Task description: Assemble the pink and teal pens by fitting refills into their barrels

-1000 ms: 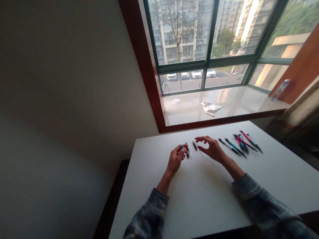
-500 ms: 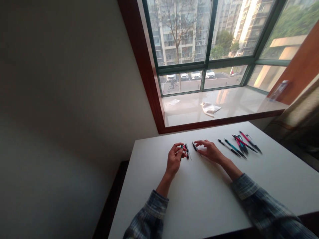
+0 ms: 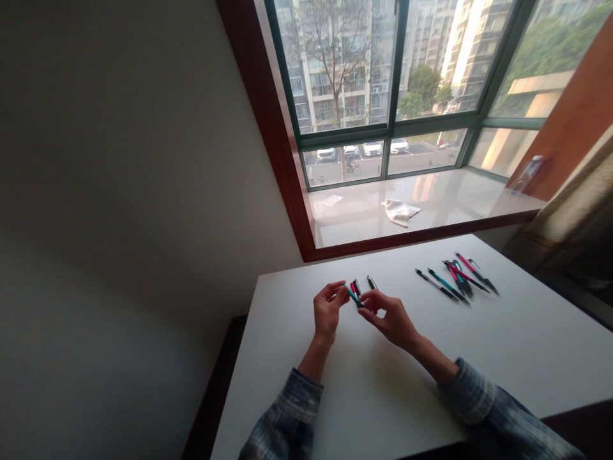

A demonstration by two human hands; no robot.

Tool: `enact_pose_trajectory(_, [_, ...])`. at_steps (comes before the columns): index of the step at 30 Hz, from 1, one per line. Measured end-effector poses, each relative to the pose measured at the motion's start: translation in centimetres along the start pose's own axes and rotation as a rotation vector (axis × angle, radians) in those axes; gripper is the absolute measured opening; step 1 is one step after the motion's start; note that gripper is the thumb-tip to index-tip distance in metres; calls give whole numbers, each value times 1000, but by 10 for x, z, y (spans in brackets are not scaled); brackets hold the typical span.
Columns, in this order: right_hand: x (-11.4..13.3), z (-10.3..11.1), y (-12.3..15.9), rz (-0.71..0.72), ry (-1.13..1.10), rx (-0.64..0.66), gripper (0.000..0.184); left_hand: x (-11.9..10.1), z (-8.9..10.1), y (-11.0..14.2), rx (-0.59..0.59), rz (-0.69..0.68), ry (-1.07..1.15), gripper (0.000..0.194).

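A teal pen [image 3: 353, 296] slants between my two hands above the white table. My left hand [image 3: 328, 308] pinches its upper end between thumb and fingers. At the lower end, the thumb and fingertips of my right hand [image 3: 387, 315] close on the same pen. Just behind it lie a red pen part [image 3: 353, 287] and a dark piece beside it, partly hidden by the fingers. A short black-and-silver pen piece [image 3: 372, 282] rests beyond my right hand.
Several pens, black, teal and red, lie in a loose group [image 3: 457, 278] on the right of the white table [image 3: 287, 332]. Behind the table is a window sill [image 3: 354, 223] with a crumpled white cloth [image 3: 401, 212]. A wall stands to the left.
My right hand has left the black-and-silver piece and moved left and nearer to me, onto the teal pen. The teal pen, mostly hidden in my left hand before, now shows between both hands.
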State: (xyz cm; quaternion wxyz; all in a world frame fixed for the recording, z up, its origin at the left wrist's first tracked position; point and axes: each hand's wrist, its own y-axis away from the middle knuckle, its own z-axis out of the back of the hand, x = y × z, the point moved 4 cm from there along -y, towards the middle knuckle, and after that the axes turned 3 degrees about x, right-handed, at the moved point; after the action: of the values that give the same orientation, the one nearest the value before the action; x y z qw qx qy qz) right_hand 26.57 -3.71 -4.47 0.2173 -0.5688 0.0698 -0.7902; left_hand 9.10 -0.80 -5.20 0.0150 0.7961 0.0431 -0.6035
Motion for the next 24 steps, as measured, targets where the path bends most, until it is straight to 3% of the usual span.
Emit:
enact_pose_trajectory(4, [-7,11,-2,-47,-74,-159,19,1,-1,-1,7,55,49,43])
enact_pose_trajectory(9, [-25,28,-10,-184,-357,-319,34,5,-12,4,156,153,36,42])
enact_pose_trajectory(15, [-34,30,-12,-229,-529,-335,38,8,-21,11,271,199,-32,41])
enact_pose_trajectory(24, [-19,38,-12,-143,-396,-289,35,11,-15,7,227,194,-6,42])
